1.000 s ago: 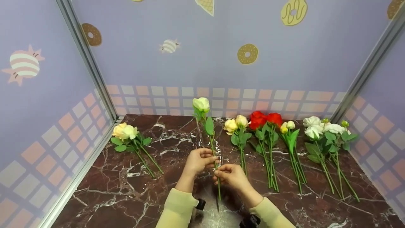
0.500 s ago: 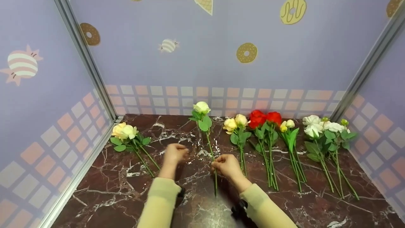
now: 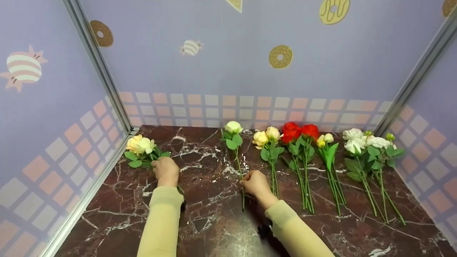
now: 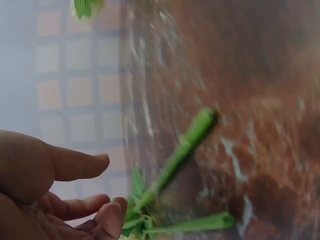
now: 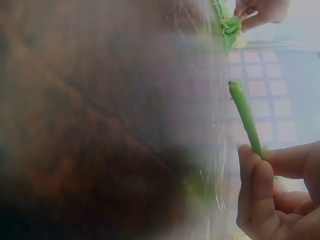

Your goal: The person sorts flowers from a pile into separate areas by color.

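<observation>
My right hand (image 3: 256,184) pinches the stem of a single white rose (image 3: 234,127), whose bloom points toward the back wall. In the right wrist view, the cut end of its green stem (image 5: 245,117) sticks out past thumb and fingertips. At the left, my left hand (image 3: 166,170) reaches over the stems of a cream-yellow rose bunch (image 3: 141,144). Seen from the left wrist, its thumb (image 4: 82,165) is stretched out and apart from the loosely bent fingers (image 4: 112,217). Two green stems (image 4: 182,150) lie just beyond those fingertips, with nothing pinched between.
Right of the white rose lie pale yellow roses (image 3: 266,137), red roses (image 3: 300,132), yellow-white buds (image 3: 324,140) and white roses (image 3: 357,142), stems toward me. A dark marble table (image 3: 210,228) bears them all. Patterned walls (image 3: 200,78) enclose its back and sides.
The left hand has let go of the white rose's stem and moved left to the cream-yellow bunch. The right hand keeps its pinch while the rose has come down lower.
</observation>
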{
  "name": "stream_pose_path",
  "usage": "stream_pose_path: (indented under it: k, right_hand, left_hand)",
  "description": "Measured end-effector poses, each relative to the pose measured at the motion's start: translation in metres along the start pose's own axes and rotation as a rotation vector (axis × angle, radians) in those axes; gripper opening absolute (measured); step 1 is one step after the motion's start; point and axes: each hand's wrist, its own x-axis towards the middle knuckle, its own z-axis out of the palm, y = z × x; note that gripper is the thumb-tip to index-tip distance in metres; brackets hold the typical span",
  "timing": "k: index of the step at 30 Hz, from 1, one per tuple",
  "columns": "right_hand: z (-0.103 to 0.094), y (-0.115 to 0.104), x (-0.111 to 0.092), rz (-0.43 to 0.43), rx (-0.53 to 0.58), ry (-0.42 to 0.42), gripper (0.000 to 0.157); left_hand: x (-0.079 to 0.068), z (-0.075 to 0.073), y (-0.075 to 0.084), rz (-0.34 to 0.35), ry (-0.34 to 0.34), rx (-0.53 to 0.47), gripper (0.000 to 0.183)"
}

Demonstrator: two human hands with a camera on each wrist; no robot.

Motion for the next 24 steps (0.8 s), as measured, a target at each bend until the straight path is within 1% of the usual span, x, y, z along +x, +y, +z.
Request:
stream_pose_path:
  k: [1,3,5,6,9,13,17,19,20,22,24]
  right_hand:
    - [0.001,0.0,0.0,0.003,-0.015,-0.004,0.023]
    - [0.003,0.0,0.0,0.004,-0.047,-0.012,0.024]
    - [0.005,-0.001,0.0,0.005,-0.07,-0.025,0.025]
    - [0.006,-0.001,-0.001,0.006,-0.075,-0.03,0.025]
    - [0.007,-0.002,-0.001,0.01,-0.089,-0.041,0.028]
    - [0.009,-0.003,-0.001,0.034,-0.083,-0.092,0.03]
    - [0.009,-0.005,-0.002,0.059,-0.03,-0.153,0.022]
    - [0.009,-0.006,-0.001,0.076,0.001,-0.168,0.019]
    - [0.009,-0.006,-0.001,0.082,0.014,-0.173,0.018]
    - [0.009,-0.005,0.0,0.086,0.029,-0.176,0.017]
    - [0.008,-0.005,0.001,0.086,0.034,-0.18,0.018]
  left_hand:
    - [0.001,0.0,-0.002,-0.022,-0.025,-0.003,0.041]
    - [0.003,0.0,-0.006,-0.046,-0.081,0.022,0.04]
    - [0.004,0.001,-0.009,-0.05,-0.123,0.055,0.036]
    - [0.004,0.003,-0.01,-0.045,-0.13,0.067,0.034]
    - [0.006,0.005,-0.014,-0.024,-0.112,0.067,0.029]
    - [0.007,0.006,-0.016,-0.005,-0.089,0.061,0.025]
    - [0.006,0.004,-0.018,0.001,-0.105,0.037,0.021]
    - [0.006,0.003,-0.019,-0.016,-0.124,-0.008,0.023]
    - [0.006,0.003,-0.019,-0.038,-0.143,-0.054,0.025]
    - [0.007,0.003,-0.018,-0.091,-0.177,-0.162,0.03]
    - [0.008,0.003,-0.016,-0.152,-0.221,-0.305,0.034]
